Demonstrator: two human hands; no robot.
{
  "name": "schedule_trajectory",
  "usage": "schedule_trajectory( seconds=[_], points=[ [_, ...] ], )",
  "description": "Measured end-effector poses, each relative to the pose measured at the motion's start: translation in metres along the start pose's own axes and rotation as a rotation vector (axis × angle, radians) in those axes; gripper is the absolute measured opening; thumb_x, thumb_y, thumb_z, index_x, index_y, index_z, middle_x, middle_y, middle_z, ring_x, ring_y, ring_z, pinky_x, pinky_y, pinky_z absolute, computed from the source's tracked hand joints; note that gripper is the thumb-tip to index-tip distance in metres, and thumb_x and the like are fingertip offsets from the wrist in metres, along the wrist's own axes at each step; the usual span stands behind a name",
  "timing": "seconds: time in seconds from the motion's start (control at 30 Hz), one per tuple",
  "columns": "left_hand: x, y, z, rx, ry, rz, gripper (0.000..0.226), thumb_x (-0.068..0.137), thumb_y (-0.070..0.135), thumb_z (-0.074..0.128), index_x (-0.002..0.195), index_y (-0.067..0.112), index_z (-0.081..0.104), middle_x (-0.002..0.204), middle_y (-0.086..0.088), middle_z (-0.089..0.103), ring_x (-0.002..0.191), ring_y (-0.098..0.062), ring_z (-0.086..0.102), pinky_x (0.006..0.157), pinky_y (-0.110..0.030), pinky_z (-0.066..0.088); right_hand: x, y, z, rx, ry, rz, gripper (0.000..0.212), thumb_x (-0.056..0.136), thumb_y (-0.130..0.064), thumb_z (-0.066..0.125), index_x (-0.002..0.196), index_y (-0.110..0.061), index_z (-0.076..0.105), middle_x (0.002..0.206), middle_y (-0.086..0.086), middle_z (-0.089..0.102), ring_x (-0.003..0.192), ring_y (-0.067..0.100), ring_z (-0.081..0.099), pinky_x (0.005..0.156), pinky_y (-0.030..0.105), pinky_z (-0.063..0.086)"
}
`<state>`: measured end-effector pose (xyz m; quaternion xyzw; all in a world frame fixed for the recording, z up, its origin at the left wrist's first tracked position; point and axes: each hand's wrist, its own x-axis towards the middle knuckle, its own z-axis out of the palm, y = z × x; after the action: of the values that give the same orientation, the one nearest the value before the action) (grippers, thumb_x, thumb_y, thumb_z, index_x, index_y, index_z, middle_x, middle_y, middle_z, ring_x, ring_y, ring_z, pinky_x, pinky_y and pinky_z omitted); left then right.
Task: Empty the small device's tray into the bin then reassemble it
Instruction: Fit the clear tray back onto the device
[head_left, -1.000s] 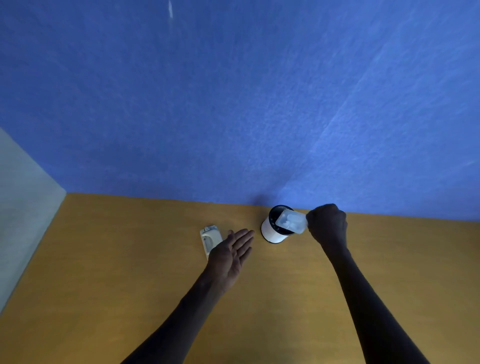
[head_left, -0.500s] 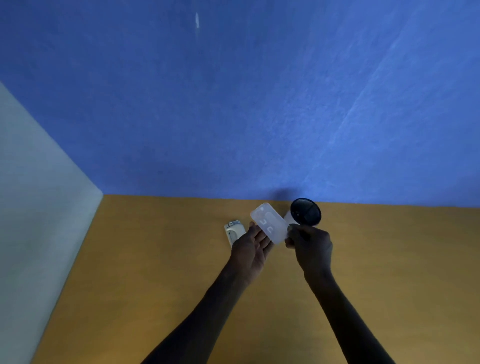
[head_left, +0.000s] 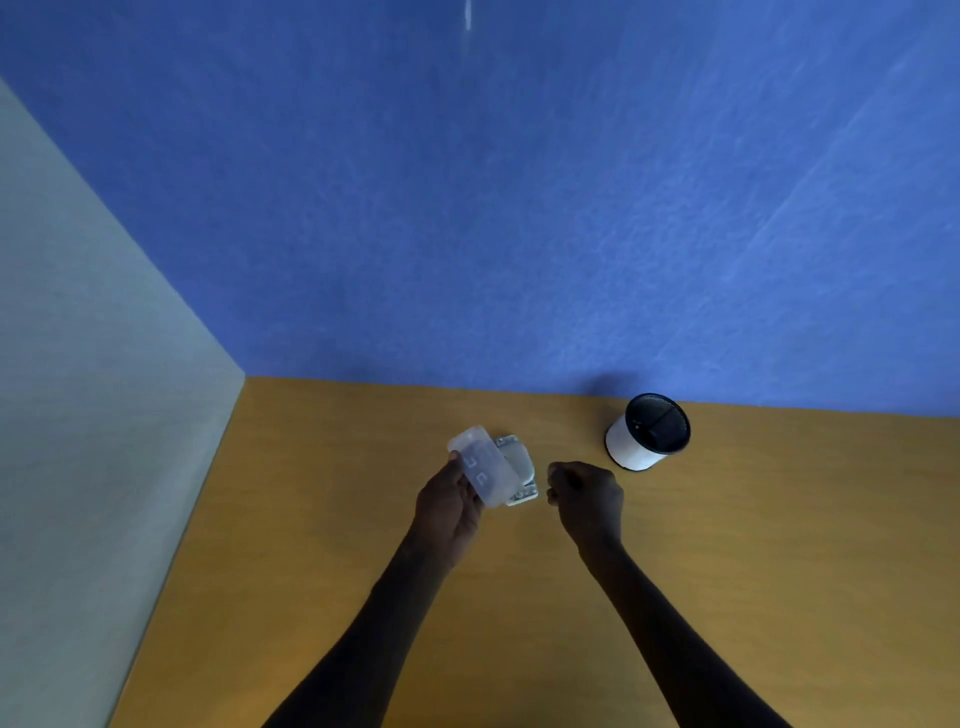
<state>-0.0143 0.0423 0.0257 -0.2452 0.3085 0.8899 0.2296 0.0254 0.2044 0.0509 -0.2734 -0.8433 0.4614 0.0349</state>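
My left hand (head_left: 449, 506) holds a translucent plastic tray (head_left: 483, 466) by its near end, tilted, just above and left of the small grey device (head_left: 519, 462) lying on the wooden table (head_left: 311, 545). The tray hides part of the device. My right hand (head_left: 587, 496) hovers right of the device with its fingers curled and nothing in it. The bin (head_left: 647, 432), a small white cylinder with a dark inside, stands at the back right near the wall, apart from both hands.
A blue wall (head_left: 467, 208) rises right behind the table's far edge. A pale grey partition (head_left: 78, 389) closes off the left side.
The tray passed from my right hand, which held it over the bin, to my left hand. It now sits over the device. My right hand has let go and drawn back.
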Motion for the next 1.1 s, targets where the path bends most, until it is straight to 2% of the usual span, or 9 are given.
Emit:
schedule_trajectory(
  seconds=[0.07, 0.17, 0.27, 0.4, 0.53, 0.7, 0.87, 0.97, 1.1],
  points=[
    [0.003, 0.006, -0.007, 0.004, 0.023, 0.001, 0.025, 0.101, 0.021, 0.046, 0.112, 0.004, 0.060, 0.092, -0.008, 0.079, 0.085, -0.019, 0.075, 0.064, -0.029, 0.060, 0.008, 0.004, 0.004, -0.083, -0.020, 0.002, 0.030, 0.088, -0.009, 0.059, 0.060, 0.002, 0.061, 0.057, 0.019, 0.061, 0.053, 0.033, 0.055, 0.058, 0.038, 0.052],
    [0.007, 0.012, -0.014, 0.016, 0.067, 0.001, 0.023, 0.102, 0.020, 0.045, 0.109, 0.005, 0.060, 0.088, -0.006, 0.079, 0.080, -0.016, 0.075, 0.061, -0.027, 0.059, 0.017, 0.006, 0.013, -0.169, -0.057, -0.017, 0.041, 0.088, -0.012, 0.065, 0.051, -0.008, 0.048, 0.048, 0.001, 0.045, 0.047, 0.011, 0.036, 0.051, 0.027, 0.036],
    [0.010, 0.014, -0.017, 0.034, 0.109, -0.002, 0.023, 0.103, 0.020, 0.045, 0.108, 0.005, 0.061, 0.085, -0.004, 0.079, 0.078, -0.014, 0.075, 0.059, -0.026, 0.058, 0.025, 0.006, 0.024, -0.153, -0.129, 0.034, 0.037, 0.086, -0.021, 0.071, 0.062, 0.005, 0.061, 0.056, 0.010, 0.053, 0.053, 0.019, 0.046, 0.055, 0.030, 0.036],
    [0.012, 0.014, -0.022, 0.056, 0.149, -0.009, 0.023, 0.101, 0.023, 0.048, 0.107, 0.005, 0.061, 0.086, -0.005, 0.078, 0.080, -0.015, 0.074, 0.063, -0.027, 0.059, 0.030, 0.002, 0.038, -0.134, -0.177, 0.089, 0.026, 0.083, -0.024, 0.074, 0.082, 0.001, 0.074, 0.079, 0.017, 0.075, 0.070, 0.030, 0.070, 0.064, 0.042, 0.055],
    [0.013, 0.015, -0.025, 0.060, 0.184, -0.026, 0.024, 0.102, 0.023, 0.048, 0.111, 0.005, 0.060, 0.103, -0.010, 0.073, 0.092, -0.019, 0.070, 0.069, -0.029, 0.056, 0.034, -0.001, 0.045, -0.116, -0.160, 0.185, 0.023, 0.079, -0.021, 0.078, 0.091, -0.001, 0.076, 0.084, 0.015, 0.077, 0.072, 0.026, 0.072, 0.062, 0.036, 0.056],
    [0.012, 0.018, -0.026, 0.090, 0.179, -0.019, 0.022, 0.102, 0.021, 0.047, 0.108, 0.005, 0.060, 0.092, -0.008, 0.075, 0.082, -0.017, 0.072, 0.063, -0.028, 0.058, 0.033, -0.007, 0.041, -0.048, -0.145, 0.243, 0.023, 0.078, -0.019, 0.080, 0.090, 0.001, 0.076, 0.079, 0.012, 0.075, 0.070, 0.023, 0.071, 0.048, 0.023, 0.048],
    [0.012, 0.017, -0.022, 0.109, 0.141, -0.005, 0.024, 0.102, 0.022, 0.046, 0.111, 0.004, 0.060, 0.103, -0.011, 0.071, 0.094, -0.023, 0.067, 0.082, -0.037, 0.054, 0.028, -0.024, 0.027, -0.022, -0.106, 0.131, 0.030, 0.079, -0.021, 0.081, 0.102, -0.003, 0.076, 0.093, 0.010, 0.078, 0.069, 0.014, 0.072, 0.056, 0.025, 0.057],
    [0.012, 0.015, -0.017, 0.097, 0.081, -0.008, 0.027, 0.102, 0.023, 0.044, 0.111, 0.005, 0.063, 0.096, -0.008, 0.076, 0.089, -0.021, 0.072, 0.078, -0.035, 0.056, 0.023, -0.038, 0.022, -0.029, -0.142, 0.046, 0.024, 0.079, -0.023, 0.080, 0.097, -0.007, 0.078, 0.089, 0.005, 0.079, 0.071, 0.011, 0.073, 0.062, 0.030, 0.058],
    [0.008, 0.010, -0.008, 0.094, 0.038, -0.034, 0.029, 0.101, 0.024, 0.046, 0.112, 0.005, 0.066, 0.096, -0.009, 0.077, 0.087, -0.020, 0.074, 0.067, -0.031, 0.060, 0.013, -0.049, 0.022, -0.054, -0.198, -0.027, 0.016, 0.080, -0.023, 0.079, 0.091, -0.011, 0.079, 0.081, -0.001, 0.078, 0.064, -0.001, 0.068, 0.052, 0.016, 0.053]
  ],
)
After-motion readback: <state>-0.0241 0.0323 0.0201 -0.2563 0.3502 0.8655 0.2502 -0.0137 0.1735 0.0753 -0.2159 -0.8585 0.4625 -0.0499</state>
